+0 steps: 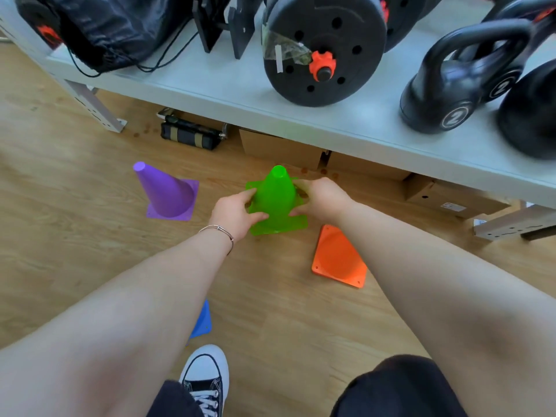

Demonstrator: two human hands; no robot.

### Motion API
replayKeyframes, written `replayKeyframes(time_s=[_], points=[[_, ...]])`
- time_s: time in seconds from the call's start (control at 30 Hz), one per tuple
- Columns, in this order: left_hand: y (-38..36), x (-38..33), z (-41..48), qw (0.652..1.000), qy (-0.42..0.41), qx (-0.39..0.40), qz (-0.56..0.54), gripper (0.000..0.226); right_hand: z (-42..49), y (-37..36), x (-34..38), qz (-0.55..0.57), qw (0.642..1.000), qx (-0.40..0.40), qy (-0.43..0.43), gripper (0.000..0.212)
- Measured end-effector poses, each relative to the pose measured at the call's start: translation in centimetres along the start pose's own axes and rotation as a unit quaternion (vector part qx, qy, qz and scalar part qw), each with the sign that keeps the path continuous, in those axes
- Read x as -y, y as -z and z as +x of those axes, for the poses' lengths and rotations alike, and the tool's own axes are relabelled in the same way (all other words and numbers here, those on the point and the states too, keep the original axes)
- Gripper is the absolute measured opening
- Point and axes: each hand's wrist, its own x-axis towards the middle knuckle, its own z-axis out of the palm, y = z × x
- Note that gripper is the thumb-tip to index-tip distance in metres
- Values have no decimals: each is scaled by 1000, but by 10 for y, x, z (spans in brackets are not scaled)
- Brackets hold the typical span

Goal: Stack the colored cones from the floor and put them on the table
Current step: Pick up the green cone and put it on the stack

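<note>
A green cone (pixel 276 196) stands on the wooden floor in the middle of the view, and a second green base shows under it. My left hand (pixel 233 212) grips its left side and my right hand (pixel 320 196) grips its right side near the base. To the left a purple cone (pixel 164 192) stands upright and apart. An orange cone (pixel 338 257) sits on the floor to the lower right, partly hidden by my right forearm. A blue cone (pixel 202 322) peeks out from under my left forearm. The grey table (pixel 216 85) runs across the top.
On the table sit a black bag (pixel 105 28), a black dumbbell (pixel 323 49) with an orange collar, and kettlebells (pixel 460 82). Cardboard boxes (pixel 279 147) and a dark pack (pixel 189 135) lie under the table. My sneaker (pixel 206 377) is at the bottom.
</note>
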Motion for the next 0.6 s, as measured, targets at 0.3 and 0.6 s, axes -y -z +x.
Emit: replayKeyframes(time_s=[0.3,0.6], points=[[35,-87,-33,996,-83,4,-18,72,-77,76,-8,13,999,-44,-27,74],[11,-139,-50,987,-148,61,-1,64,-139,92,-49,22,996,-36,-83,81]])
